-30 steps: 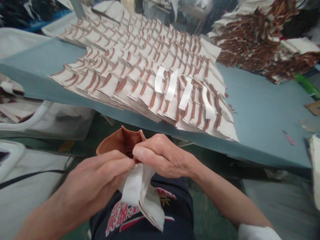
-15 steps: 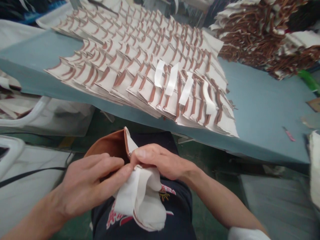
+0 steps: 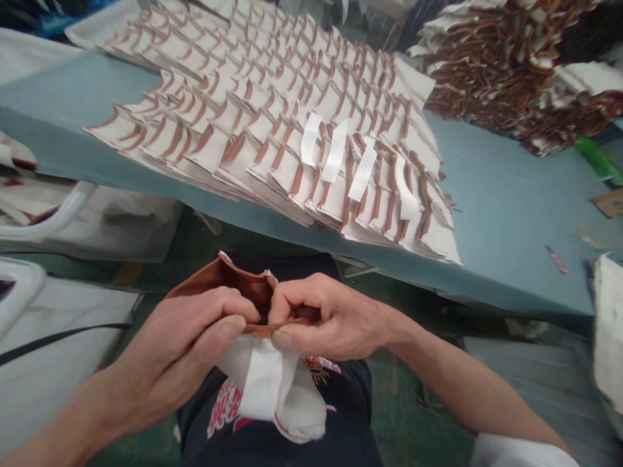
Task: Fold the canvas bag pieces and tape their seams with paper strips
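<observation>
Cloth [image 3: 302,405] with a brown side is hanging at six o'clock, before my shirt [image 3: 343,425]. My left hand [image 3: 180,347] and my right hand [image 3: 335,318] are both clamping their grip on its brown edge. A white strip [image 3: 263,383] is hanging below it. Toward twelve o'clock, similar pieces [image 3: 272,117] are lying in rows on the bench [image 3: 511,194].

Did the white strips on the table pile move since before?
No. The white strips lie on the same brown-edged pieces, no nearer the edge of the blue table.
</observation>
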Available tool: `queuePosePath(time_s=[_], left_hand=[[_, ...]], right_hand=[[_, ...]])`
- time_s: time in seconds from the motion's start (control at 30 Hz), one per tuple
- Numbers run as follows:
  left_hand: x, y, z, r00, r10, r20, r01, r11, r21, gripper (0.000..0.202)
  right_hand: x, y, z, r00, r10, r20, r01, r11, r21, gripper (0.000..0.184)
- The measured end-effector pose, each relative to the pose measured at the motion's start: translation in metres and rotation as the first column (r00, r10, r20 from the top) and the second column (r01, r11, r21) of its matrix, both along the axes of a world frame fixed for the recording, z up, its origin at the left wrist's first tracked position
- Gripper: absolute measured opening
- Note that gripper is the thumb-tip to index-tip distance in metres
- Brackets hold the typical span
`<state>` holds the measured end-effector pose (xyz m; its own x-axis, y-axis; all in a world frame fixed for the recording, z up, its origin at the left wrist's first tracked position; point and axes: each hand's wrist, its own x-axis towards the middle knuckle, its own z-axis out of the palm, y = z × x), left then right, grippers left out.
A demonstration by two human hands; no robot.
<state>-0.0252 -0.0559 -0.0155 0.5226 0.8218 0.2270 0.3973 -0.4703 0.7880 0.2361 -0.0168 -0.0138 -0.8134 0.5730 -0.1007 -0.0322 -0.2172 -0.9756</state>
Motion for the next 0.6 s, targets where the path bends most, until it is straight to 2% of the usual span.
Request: queuePosePath(time_s=[0.1,0.27,0.33,0.43,0.6], left_hand=[[0.005,0.007,0.000,0.995,-0.104,0.010,0.104,0.993,-0.055,0.035],[0.000,0.010,-0.007,0.986,-0.165,-0.020,0.165,0.986,-0.004,0.028],[-0.001,0.010,-0.007,0.984,-0.174,-0.045,0.174,0.985,0.008,0.026],[0.001,0.009,-0.004,0.987,-0.145,-0.071,0.150,0.987,0.065,0.025],[0.008,0.009,0.003,0.994,-0.093,-0.059,0.102,0.977,0.188,0.024]], right_hand=[[0.004,0.003,0.002,0.998,0.007,0.065,-0.018,0.987,0.162,0.020],[0.013,0.002,0.007,0.980,0.014,0.198,-0.083,0.935,0.344,0.008],[0.016,0.001,0.011,0.972,0.009,0.235,-0.089,0.940,0.330,0.013],[0.013,-0.001,0.015,0.970,-0.015,0.243,-0.038,0.977,0.212,0.012],[-0.004,-0.001,0.009,0.984,-0.073,0.164,0.065,0.996,0.056,0.051]])
